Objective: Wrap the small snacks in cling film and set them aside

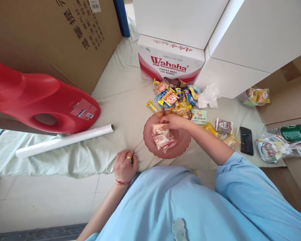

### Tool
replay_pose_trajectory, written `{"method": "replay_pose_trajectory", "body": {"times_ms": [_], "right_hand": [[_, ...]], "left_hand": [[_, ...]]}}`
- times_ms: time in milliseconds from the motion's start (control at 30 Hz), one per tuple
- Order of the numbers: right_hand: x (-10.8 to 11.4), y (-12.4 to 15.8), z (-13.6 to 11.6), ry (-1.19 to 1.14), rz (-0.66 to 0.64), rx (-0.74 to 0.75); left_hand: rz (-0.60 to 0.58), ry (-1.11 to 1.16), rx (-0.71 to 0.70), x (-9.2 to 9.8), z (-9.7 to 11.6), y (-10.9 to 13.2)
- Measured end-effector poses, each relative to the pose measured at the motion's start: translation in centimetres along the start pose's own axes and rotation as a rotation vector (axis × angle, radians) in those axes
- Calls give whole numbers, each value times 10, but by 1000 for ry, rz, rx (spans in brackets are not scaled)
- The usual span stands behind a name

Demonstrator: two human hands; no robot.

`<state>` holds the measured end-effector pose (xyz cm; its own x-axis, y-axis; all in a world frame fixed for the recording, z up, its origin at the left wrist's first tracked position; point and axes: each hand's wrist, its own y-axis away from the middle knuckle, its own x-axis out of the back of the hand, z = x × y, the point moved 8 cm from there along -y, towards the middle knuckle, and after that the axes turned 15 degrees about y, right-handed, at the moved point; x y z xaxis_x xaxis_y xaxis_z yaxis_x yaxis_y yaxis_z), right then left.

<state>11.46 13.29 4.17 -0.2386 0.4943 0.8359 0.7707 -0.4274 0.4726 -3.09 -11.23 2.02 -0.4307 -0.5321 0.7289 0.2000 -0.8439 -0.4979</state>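
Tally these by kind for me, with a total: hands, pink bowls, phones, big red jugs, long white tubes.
Hands (left hand, right hand): 2
Pink, ridged, round bowl: 1
Black rectangular phone: 1
Red plastic handled jug: 1
Long white tube: 1
Total: 6

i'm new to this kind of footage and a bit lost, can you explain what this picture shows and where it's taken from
There is no machine here, just a person's bare hands. The only picture comes from a camera worn on the head, looking forward and down. The left hand rests curled on a pale cloth. The right hand reaches over a pinkish plate, its fingers at a snack packet; whether it is gripped is hard to tell. Beyond the plate lies a pile of snacks before a box. A phone lies to the right, a red jug to the left.
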Motion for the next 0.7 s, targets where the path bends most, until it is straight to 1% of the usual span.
{"method": "replay_pose_trajectory", "body": {"times_ms": [133, 167, 233, 267, 300, 333, 367, 433, 467, 500, 533, 567, 600, 633, 700], "right_hand": [[15, 24, -17, 251, 258, -91], [20, 33, -20, 272, 328, -101], [32, 57, -19, 210, 500, -106], [37, 73, -9, 143, 604, -128], [42, 92, 7, 68, 718, -181], [43, 115, 29, -6, 837, -269], [41, 143, 57, -69, 955, -406], [25, 198, 113, -144, 1094, -669], [13, 224, 139, -147, 1111, -788], [0, 248, 162, -129, 1104, -901], [-12, 269, 181, -101, 1076, -991], [-25, 287, 198, -81, 1025, -1065], [-37, 302, 213, -83, 962, -1129], [-48, 313, 226, -93, 892, -1177], [-66, 325, 247, -146, 735, -1229]], "left_hand": [[17, 16, -8, -1, -1, 1], [20, 24, -4, -1, -2, 1], [12, 68, 17, -2, -5, 1], [6, 116, 42, -1, -6, 0], [4, 181, 83, 2, -9, -2], [9, 254, 133, 6, -11, -5], [19, 325, 187, 13, -12, -9], [38, 426, 256, 30, -9, -23], [26, 448, 250, 38, -2, -34], [-4, 462, 206, 46, 8, -47], [-52, 477, 157, 50, 21, -62], [-133, 503, 98, 49, 35, -76], [-257, 522, 24, 43, 51, -89], [-390, 527, -46, 32, 67, -98], [-610, 479, -176, 4, 93, -109]]}}
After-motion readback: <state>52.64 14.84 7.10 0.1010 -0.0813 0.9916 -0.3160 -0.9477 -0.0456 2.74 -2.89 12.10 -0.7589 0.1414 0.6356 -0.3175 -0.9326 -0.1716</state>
